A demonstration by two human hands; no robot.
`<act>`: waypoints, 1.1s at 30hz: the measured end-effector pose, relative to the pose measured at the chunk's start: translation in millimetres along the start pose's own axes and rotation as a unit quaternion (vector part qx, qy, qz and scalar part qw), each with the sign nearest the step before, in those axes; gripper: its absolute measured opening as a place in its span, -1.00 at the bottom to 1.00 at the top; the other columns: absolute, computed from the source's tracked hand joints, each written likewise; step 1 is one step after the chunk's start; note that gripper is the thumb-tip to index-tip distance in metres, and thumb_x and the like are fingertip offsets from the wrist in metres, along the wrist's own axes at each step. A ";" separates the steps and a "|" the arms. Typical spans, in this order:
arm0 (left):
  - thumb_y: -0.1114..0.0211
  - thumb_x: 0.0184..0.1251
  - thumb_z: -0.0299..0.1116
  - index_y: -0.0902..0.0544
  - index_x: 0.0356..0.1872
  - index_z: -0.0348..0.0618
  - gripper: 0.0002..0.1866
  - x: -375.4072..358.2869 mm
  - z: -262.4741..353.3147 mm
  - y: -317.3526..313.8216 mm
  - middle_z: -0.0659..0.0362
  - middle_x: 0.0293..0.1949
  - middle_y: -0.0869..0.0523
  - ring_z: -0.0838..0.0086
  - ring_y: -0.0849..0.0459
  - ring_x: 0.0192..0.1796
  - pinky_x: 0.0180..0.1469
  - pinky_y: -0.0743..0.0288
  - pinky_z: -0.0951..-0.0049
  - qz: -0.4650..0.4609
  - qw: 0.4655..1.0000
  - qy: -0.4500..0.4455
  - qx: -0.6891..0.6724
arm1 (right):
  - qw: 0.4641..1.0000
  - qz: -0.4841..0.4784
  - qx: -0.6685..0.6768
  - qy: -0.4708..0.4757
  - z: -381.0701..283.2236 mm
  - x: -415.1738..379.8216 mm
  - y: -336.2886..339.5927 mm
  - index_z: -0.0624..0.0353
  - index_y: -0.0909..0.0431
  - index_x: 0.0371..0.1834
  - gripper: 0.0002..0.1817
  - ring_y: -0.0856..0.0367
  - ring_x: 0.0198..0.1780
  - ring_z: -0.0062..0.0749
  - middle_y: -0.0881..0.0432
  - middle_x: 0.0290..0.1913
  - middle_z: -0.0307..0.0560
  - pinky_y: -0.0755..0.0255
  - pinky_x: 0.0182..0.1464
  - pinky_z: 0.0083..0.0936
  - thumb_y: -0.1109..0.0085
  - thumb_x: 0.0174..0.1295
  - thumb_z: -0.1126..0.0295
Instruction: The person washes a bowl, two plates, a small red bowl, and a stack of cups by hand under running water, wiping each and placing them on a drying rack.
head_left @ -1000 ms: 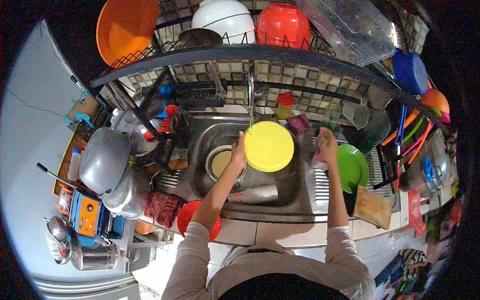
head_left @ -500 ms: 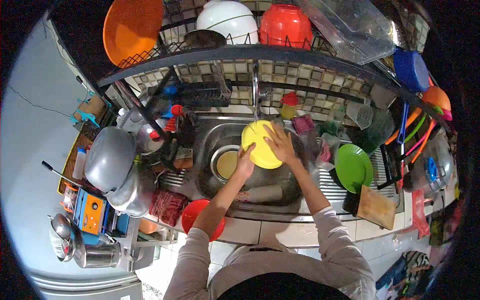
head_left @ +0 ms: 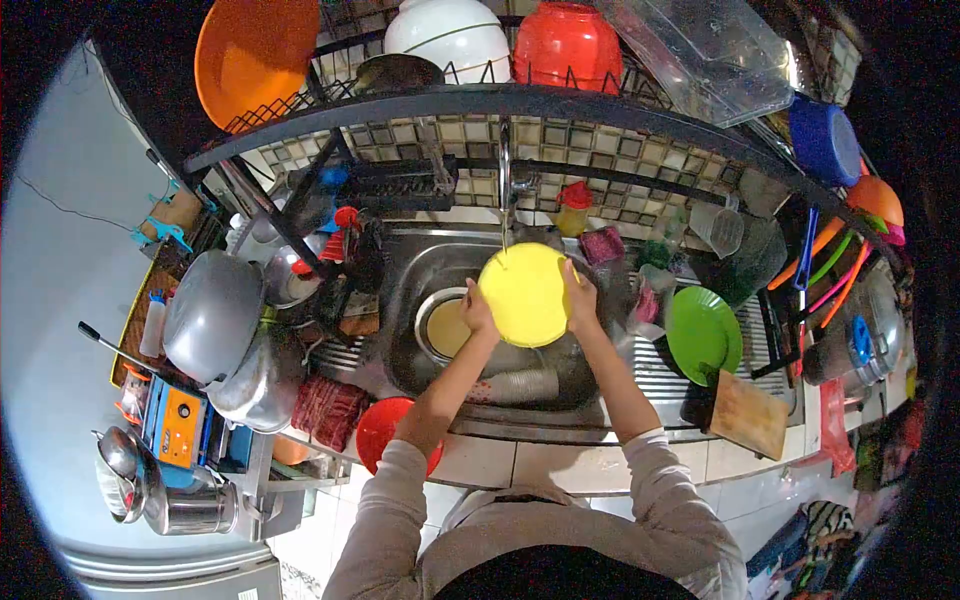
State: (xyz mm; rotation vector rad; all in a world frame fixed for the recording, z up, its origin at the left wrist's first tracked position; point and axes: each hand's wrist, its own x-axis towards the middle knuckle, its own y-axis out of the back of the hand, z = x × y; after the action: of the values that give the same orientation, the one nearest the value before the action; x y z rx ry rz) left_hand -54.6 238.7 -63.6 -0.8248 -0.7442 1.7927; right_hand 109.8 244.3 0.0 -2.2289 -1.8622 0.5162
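Under the faucet (head_left: 505, 185), a round yellow plate or lid (head_left: 525, 295) is held over the sink, its broad face toward the camera. My left hand (head_left: 481, 310) grips its left edge, and my right hand (head_left: 582, 296) grips the right edge. Below and to the left, a round metal bowl (head_left: 424, 332) with something yellowish inside sits in the steel sink (head_left: 405, 290). A pale cylindrical item (head_left: 525, 385) lies at the sink's front, between my forearms.
A green plate (head_left: 704, 335) and a wooden board (head_left: 750, 415) are right of the sink. A red bowl (head_left: 375, 430) stands at the front left. Large metal pots (head_left: 213, 315) are farther left. A dark rack (head_left: 600, 105) holding bowls spans above.
My right hand has moved from the yellow item's face to its right edge. The yellow item now faces the camera more fully. The view has shifted slightly.
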 end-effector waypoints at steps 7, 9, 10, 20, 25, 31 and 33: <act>0.19 0.16 0.18 -0.39 -0.08 -0.27 -0.36 -44.7 31.7 -48.6 0.01 -0.08 -0.48 0.23 -0.44 -0.02 -0.01 -0.32 0.26 0.068 0.968 0.193 0.144 | 0.927 0.045 -0.190 0.321 -36.1 -38.9 -11.9 0.26 -0.48 -0.47 -0.66 -0.44 -0.52 -0.55 -0.51 -0.53 -0.23 -0.33 -0.44 -0.64 -0.23 -0.07 0.16; 0.33 0.08 0.32 -0.32 0.01 -0.26 -0.21 -42.8 53.2 -53.2 0.00 0.04 -0.37 0.20 -0.31 0.10 0.11 -0.17 0.18 0.063 0.957 0.247 0.141 | 0.768 -0.081 -0.398 0.496 -41.9 -54.0 -10.6 0.21 -0.45 -0.59 -0.65 -0.41 -0.61 -0.42 -0.44 -0.62 -0.19 -0.32 -0.54 -0.59 -0.32 -0.24 0.16; 0.34 0.08 0.33 -0.32 0.01 -0.26 -0.20 -39.5 60.2 -49.7 0.00 0.03 -0.38 0.19 -0.33 0.08 0.11 -0.17 0.18 -0.037 0.966 0.250 0.061 | 0.673 -0.127 -0.404 0.606 -41.1 -57.0 -13.0 0.16 -0.41 -0.67 -0.61 -0.37 -0.67 -0.32 -0.39 -0.67 -0.18 -0.31 -0.60 -0.51 -0.35 -0.35 0.12; 0.06 0.15 0.09 -0.38 -0.04 -0.17 -0.45 -58.1 95.1 -54.8 0.08 -0.08 -0.48 0.30 -0.46 -0.07 -0.02 -0.33 0.30 -0.164 0.962 0.204 0.074 | 0.567 -0.327 -0.529 0.540 -17.8 -61.4 -49.0 -0.17 -0.37 0.01 -0.55 -0.23 0.06 -0.28 -0.24 0.11 -0.15 -0.14 0.00 -0.13 0.01 -0.02 0.10; 0.00 0.18 -0.01 -0.34 -0.02 -0.19 -0.51 -39.8 80.1 -24.2 0.15 -0.08 -0.46 0.42 -0.45 -0.08 -0.06 -0.36 0.42 -0.072 0.978 0.134 0.143 | 0.576 -0.262 -0.616 0.469 -36.7 -8.3 -42.1 -0.09 -0.32 0.03 -0.58 -0.31 0.02 -0.18 -0.36 0.01 -0.04 -0.15 0.02 -0.17 0.05 0.05 0.13; -0.03 0.22 -0.22 -0.52 -0.30 -0.34 -0.68 -49.4 108.0 -27.0 0.12 -0.47 -0.61 0.34 -0.59 -0.38 -0.32 -0.40 0.49 -0.064 0.843 -0.163 0.508 | 0.702 -0.223 -0.596 0.320 -78.9 3.7 5.5 0.02 -0.35 -0.04 -0.59 -0.44 -0.15 -0.11 -0.48 -0.23 0.02 -0.33 -0.11 -0.29 -0.04 -0.01 0.20; -0.05 0.17 -0.31 -0.51 -0.23 -0.28 -0.75 -40.4 109.3 -20.3 -0.04 -0.39 -0.60 0.17 -0.59 -0.30 -0.32 -0.40 0.44 -0.135 0.731 -0.286 0.605 | 0.713 -0.235 -0.606 0.261 -87.5 -3.7 12.9 0.04 -0.35 -0.04 -0.58 -0.43 -0.11 -0.08 -0.44 -0.13 0.08 -0.33 -0.08 -0.28 -0.02 0.00 0.19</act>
State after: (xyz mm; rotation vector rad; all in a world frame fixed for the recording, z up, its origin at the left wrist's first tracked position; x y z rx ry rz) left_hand -120.7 194.4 24.0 0.7090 0.0836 1.7687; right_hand 154.4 244.8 76.4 -1.7568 -2.5194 -1.6975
